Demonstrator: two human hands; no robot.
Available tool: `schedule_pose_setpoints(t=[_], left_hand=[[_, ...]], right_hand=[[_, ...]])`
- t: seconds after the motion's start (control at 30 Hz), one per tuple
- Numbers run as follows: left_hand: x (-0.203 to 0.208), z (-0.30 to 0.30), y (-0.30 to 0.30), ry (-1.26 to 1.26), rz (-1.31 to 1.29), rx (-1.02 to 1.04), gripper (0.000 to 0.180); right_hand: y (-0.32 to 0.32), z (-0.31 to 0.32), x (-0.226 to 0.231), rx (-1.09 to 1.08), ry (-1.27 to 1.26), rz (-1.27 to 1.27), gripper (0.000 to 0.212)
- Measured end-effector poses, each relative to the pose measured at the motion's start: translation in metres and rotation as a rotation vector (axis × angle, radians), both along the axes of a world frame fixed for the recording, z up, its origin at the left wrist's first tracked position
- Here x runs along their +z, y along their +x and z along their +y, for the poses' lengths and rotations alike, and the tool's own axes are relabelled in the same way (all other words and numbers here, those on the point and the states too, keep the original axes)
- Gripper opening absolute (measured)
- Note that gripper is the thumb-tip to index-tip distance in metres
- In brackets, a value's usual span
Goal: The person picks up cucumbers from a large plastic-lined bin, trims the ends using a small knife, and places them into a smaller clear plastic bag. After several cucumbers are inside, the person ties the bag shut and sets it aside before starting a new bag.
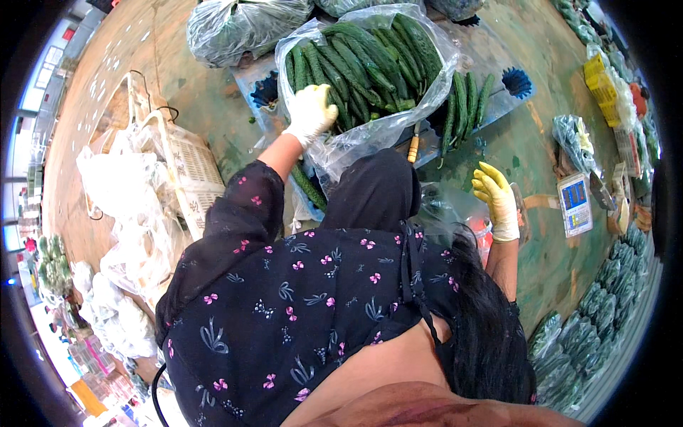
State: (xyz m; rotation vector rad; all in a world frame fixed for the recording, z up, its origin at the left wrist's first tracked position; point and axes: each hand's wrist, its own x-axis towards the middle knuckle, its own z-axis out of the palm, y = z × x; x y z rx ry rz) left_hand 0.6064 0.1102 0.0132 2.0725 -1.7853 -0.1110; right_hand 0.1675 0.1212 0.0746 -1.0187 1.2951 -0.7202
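Observation:
A large clear plastic bag (448, 60) stands with its mouth spread wide, full of dark green cucumbers (363, 60). My left hand (311, 114), in a white and yellow glove, is closed at the bag's left rim, its fingertips over the cucumbers there. My right hand (496, 199), gloved the same way, hangs off to the right with fingers stretched out and nothing in them. Beside the bag, several loose cucumbers (466, 107) lie on a blue sheet (509, 53). A wooden-handled tool (413, 148) rests against the bag's near side, its working end unclear.
Left of me stands a pale plastic crate (196, 167) with white plastic bags (131, 192) heaped on it. Another filled bag (245, 32) sits at the far left. A scale with a display (575, 204) lies at the right, near rows of bagged green produce (597, 320).

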Motion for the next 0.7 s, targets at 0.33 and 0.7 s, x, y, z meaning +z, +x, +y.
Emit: schedule_pose_setpoints(t=[0.33, 0.7], left_hand=[[-0.022, -0.021, 0.007, -0.044, 0.163, -0.099, 0.032], [-0.080, -0.110, -0.048, 0.317, 1.864, 0.622, 0.035]], right_hand=[[0.060, -0.005, 0.013, 0.187, -0.082, 0.069, 0.041], [0.070, 0.001, 0.013, 0.179, -0.054, 0.071, 0.040]])
